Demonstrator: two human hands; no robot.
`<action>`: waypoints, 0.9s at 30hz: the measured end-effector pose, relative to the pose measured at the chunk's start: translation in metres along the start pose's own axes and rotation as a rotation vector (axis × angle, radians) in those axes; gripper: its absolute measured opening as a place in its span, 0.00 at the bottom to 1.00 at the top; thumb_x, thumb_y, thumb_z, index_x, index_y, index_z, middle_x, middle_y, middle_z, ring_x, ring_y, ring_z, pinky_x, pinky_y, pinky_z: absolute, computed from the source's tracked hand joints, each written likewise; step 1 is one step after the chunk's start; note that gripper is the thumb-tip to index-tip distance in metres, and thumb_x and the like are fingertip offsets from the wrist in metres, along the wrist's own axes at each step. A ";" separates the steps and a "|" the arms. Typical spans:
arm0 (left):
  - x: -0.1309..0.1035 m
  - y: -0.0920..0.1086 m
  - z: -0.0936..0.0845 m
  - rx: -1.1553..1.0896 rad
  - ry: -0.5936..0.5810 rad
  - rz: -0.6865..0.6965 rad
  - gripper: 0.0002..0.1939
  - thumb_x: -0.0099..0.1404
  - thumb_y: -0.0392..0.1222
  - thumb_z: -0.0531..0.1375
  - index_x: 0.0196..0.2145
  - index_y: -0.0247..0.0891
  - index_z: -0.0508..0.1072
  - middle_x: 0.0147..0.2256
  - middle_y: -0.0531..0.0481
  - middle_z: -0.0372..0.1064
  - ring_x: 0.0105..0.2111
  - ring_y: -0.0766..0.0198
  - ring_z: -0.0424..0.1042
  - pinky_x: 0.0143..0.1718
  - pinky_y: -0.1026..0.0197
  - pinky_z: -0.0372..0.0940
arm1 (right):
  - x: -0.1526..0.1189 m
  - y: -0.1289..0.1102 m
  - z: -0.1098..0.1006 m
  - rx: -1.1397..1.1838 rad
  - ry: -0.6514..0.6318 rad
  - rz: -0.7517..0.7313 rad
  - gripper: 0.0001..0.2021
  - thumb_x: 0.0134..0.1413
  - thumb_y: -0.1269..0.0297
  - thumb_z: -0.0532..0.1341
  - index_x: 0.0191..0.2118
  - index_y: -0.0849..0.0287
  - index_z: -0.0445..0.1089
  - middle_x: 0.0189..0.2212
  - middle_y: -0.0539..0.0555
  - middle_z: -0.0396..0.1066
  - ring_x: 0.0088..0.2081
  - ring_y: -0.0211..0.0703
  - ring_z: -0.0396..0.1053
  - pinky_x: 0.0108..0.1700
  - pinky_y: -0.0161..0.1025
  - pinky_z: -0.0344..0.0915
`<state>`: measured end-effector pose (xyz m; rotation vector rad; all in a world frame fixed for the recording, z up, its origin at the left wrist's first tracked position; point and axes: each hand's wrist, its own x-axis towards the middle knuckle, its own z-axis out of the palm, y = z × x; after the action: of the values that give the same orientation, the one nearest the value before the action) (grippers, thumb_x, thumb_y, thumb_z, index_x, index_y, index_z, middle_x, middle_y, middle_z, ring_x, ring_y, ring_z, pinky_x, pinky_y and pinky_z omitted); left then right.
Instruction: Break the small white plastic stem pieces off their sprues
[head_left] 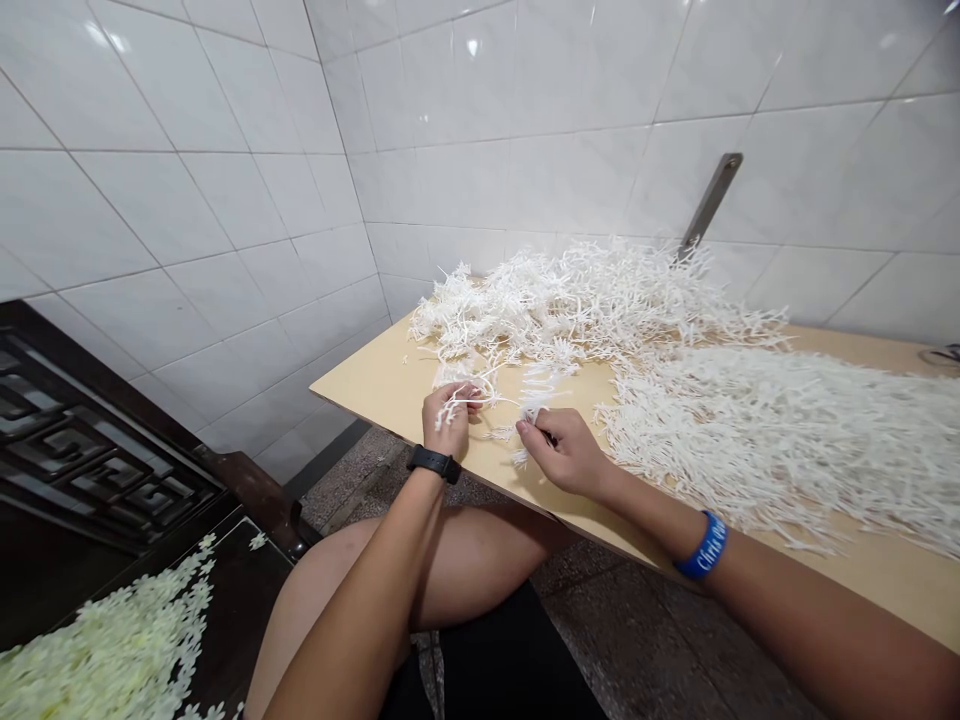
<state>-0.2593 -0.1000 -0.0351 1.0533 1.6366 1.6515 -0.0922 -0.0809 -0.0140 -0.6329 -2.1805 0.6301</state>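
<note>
At the near edge of the wooden board, my left hand (450,418) is closed on a thin white branched stem (495,394) that looks like an artificial flower part. Its forked tips hang over the back of the hand. To its right, my right hand (564,450) pinches a small bunch of white stems (534,402) between thumb and fingers. How many it holds is hidden. Just beyond both hands rises a tangled heap of white branched stems (577,300). A flatter, combed-looking layer of white stems (787,430) spreads beside my right forearm.
The light wooden tabletop (367,385) meets a tiled wall (525,180), where a metal bracket (709,208) stands. At lower left, pale yellow-white petals (112,640) lie on a dark carved wooden seat (240,570). My legs are under the board's edge.
</note>
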 end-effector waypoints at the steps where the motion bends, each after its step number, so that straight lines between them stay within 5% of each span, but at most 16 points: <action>1: 0.001 0.000 -0.001 -0.017 -0.005 -0.010 0.13 0.60 0.48 0.59 0.31 0.35 0.77 0.27 0.47 0.76 0.27 0.63 0.73 0.32 0.62 0.67 | 0.000 0.001 0.000 -0.012 0.000 -0.006 0.24 0.61 0.55 0.51 0.15 0.56 0.54 0.13 0.50 0.56 0.19 0.37 0.57 0.27 0.39 0.54; 5: -0.003 0.007 -0.005 0.016 -0.176 0.067 0.12 0.58 0.46 0.62 0.35 0.36 0.79 0.35 0.45 0.78 0.39 0.56 0.76 0.45 0.57 0.67 | 0.004 0.014 0.001 0.048 -0.018 0.115 0.23 0.61 0.52 0.52 0.21 0.59 0.68 0.18 0.54 0.68 0.23 0.41 0.64 0.28 0.38 0.58; 9: -0.005 0.008 -0.006 -0.048 -0.257 0.130 0.15 0.59 0.45 0.61 0.41 0.34 0.79 0.47 0.40 0.75 0.50 0.52 0.71 0.55 0.52 0.62 | 0.008 0.023 0.002 0.167 0.045 0.244 0.21 0.60 0.51 0.54 0.27 0.61 0.72 0.24 0.55 0.72 0.27 0.43 0.68 0.31 0.38 0.62; 15: -0.003 0.009 -0.008 -0.162 -0.384 0.073 0.25 0.62 0.59 0.57 0.39 0.34 0.80 0.51 0.38 0.72 0.54 0.47 0.68 0.58 0.47 0.58 | 0.010 0.019 0.004 0.175 0.007 0.189 0.17 0.61 0.56 0.53 0.31 0.61 0.72 0.28 0.56 0.73 0.31 0.44 0.69 0.35 0.39 0.63; 18: -0.003 0.012 -0.010 -0.201 -0.496 0.123 0.22 0.57 0.57 0.63 0.39 0.37 0.80 0.56 0.40 0.68 0.57 0.47 0.65 0.59 0.48 0.57 | 0.013 0.016 0.005 0.043 -0.018 0.102 0.18 0.62 0.58 0.51 0.28 0.60 0.71 0.23 0.54 0.71 0.27 0.43 0.67 0.32 0.38 0.60; 27: -0.002 0.006 -0.008 -0.385 -0.426 -0.001 0.15 0.48 0.47 0.71 0.32 0.35 0.81 0.47 0.41 0.73 0.49 0.51 0.70 0.53 0.51 0.62 | 0.017 0.001 0.006 0.023 -0.189 0.047 0.14 0.62 0.63 0.51 0.35 0.60 0.74 0.30 0.55 0.77 0.31 0.45 0.72 0.37 0.39 0.64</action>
<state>-0.2642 -0.1059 -0.0294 1.1049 0.9998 1.5279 -0.1061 -0.0711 -0.0092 -0.6363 -2.3341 0.7663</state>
